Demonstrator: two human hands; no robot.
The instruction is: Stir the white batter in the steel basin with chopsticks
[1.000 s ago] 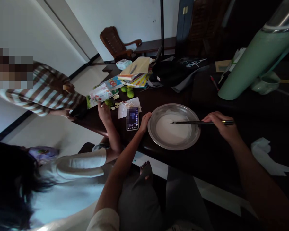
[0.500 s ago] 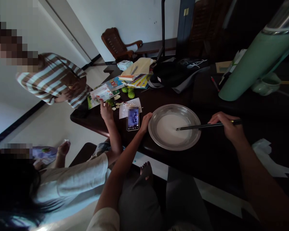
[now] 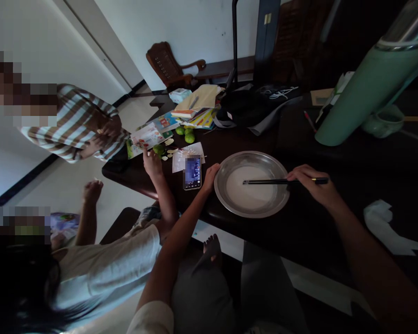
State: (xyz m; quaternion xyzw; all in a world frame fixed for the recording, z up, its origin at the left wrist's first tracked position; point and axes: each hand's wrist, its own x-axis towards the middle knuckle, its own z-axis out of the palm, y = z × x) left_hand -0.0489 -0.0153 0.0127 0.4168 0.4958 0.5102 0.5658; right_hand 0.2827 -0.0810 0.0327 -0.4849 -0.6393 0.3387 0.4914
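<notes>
A round metal dish (image 3: pixel 280 197) with a white liquid or batter in it lies on the dark table (image 3: pixel 310 222). My right hand (image 3: pixel 311 185) is closed on a pair of dark chopsticks (image 3: pixel 264 182) whose tips reach over the white contents. My left hand (image 3: pixel 210 176) rests against the dish's left rim, fingers curled on it. A phone (image 3: pixel 192 172) with a lit screen lies just left of that hand.
Another person's hand (image 3: pixel 152 162) rests on the table by green limes (image 3: pixel 187 134), booklets (image 3: pixel 146 137) and a book stack (image 3: pixel 195 111). A second person in a striped shirt (image 3: pixel 76 125) stands at the table's far end. A green cylinder (image 3: pixel 365 88), a cup (image 3: pixel 383 121) and crumpled tissue (image 3: pixel 386 227) are on the right.
My right hand swung the chopsticks right, then back left across the dish. The striped-shirt person shifted closer to the table, and the seated person raised an arm.
</notes>
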